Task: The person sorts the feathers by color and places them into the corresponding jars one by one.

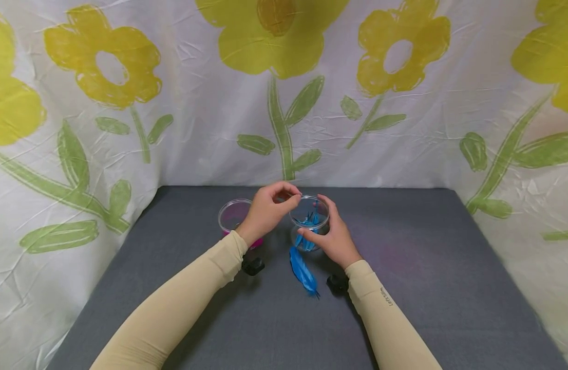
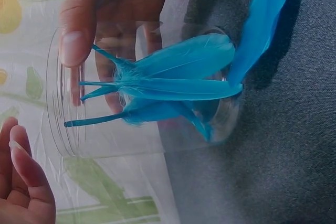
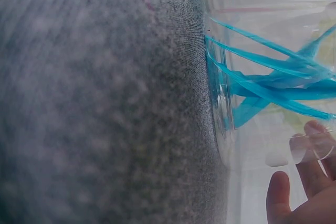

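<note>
My right hand [image 1: 332,236] grips a clear plastic jar [image 2: 197,148] round its side, the thumb in front and fingers behind. Several blue feathers [image 2: 178,90] stand inside, quills toward the open mouth. At the rim's left is my left hand [image 1: 272,208], its fingers loosely bent and thumb close to the fingertips. Nothing shows between those fingers in the left wrist view, where the left hand [image 2: 26,182] is beside the mouth. Another blue feather [image 1: 304,272] lies on the table, in front of the jar's base.
A second clear container [image 1: 232,218] with something bright pink low inside stands left of the jar, partly behind the left wrist. Grey cloth covers the table [image 1: 432,308]. Behind it hangs a white curtain [image 1: 196,128] with yellow flowers. A small black device [image 1: 253,266] sits under the left wrist.
</note>
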Demonstrator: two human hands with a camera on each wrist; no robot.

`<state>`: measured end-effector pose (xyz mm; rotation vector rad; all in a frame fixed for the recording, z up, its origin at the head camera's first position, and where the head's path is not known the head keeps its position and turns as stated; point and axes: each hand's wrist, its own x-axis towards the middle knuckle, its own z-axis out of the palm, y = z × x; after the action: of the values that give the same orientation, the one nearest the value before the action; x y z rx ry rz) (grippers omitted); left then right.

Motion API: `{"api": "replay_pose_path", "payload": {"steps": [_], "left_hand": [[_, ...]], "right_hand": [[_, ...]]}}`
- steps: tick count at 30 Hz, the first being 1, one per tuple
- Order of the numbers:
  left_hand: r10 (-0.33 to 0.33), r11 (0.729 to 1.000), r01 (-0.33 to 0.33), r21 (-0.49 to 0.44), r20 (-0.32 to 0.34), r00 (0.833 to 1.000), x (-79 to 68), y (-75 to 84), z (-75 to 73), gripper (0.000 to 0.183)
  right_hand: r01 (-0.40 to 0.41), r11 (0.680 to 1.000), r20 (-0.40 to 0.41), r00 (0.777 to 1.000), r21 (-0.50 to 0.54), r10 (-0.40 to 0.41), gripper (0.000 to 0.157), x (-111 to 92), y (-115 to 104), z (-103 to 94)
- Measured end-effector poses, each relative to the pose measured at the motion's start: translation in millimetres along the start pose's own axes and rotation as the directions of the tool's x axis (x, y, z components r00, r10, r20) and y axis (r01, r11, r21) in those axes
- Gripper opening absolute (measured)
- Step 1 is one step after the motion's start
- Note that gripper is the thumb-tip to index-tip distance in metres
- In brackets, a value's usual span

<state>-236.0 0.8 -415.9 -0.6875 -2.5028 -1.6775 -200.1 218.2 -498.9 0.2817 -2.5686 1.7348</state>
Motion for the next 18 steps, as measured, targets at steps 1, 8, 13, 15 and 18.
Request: {"api": "replay_pose_path", "payload": {"steps": [1, 8, 13, 15, 18], "left_hand": [[0.001, 1.000, -0.001, 0.002, -0.001, 1.000, -0.3, 0.2, 0.1, 0.017], [0.007, 1.000, -0.007, 0.008, -0.010, 1.000, -4.1, 0.4, -1.8, 0.013], [0.012, 0.999, -0.012, 0.035, 0.003, 1.000, -10.4, 3.3, -1.4, 0.014], [0.023, 0.998, -0.023, 0.057, 0.012, 1.000, -14.0, 3.4, -0.8, 0.012], [0.059, 0.993, -0.062, 0.099, 0.034, 0.998, -20.6, 2.9, 0.1, 0.008]], "right_hand": [[-0.001, 1.000, 0.001, 1.000, 0.001, 0.001, 0.100, 0, 0, -0.1], [0.004, 1.000, 0.003, 1.000, 0.018, -0.004, 0.100, 0, -1, 0.0], [0.005, 1.000, 0.002, 1.000, 0.020, -0.005, 0.100, 0, 0, -0.1], [0.010, 1.000, -0.001, 1.000, 0.015, -0.010, 0.100, 0, 1, 0.0], [0.015, 1.000, -0.007, 1.000, 0.012, -0.014, 0.101, 1, 2, 0.3]]}}
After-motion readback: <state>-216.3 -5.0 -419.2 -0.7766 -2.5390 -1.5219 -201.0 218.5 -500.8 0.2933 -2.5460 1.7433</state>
